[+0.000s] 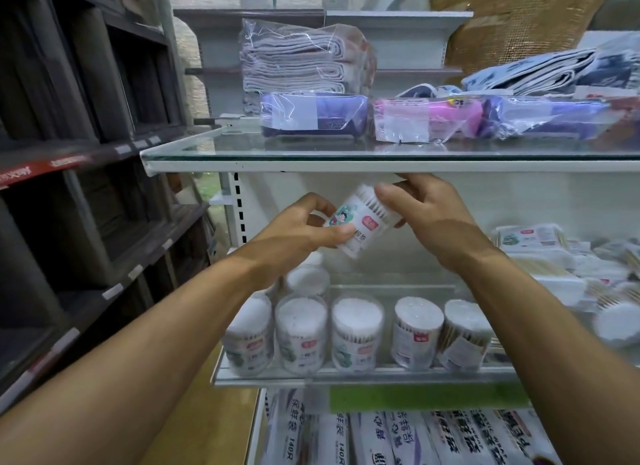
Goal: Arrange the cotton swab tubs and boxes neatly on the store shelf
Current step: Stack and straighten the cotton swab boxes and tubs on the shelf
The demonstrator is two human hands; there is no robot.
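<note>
Now both hands, left hand (304,227) and right hand (427,211), grip swab-filled tub (360,220).

Two bare forearms, left hand (304,225) and right hand (427,213); no sleeves, gloves, rings or wristbands visible. Fingernails are short. Nothing is worn below the elbows.

One head-worn wide-angle view faces forward and slightly down, close to the middle shelf (363,373)
</note>
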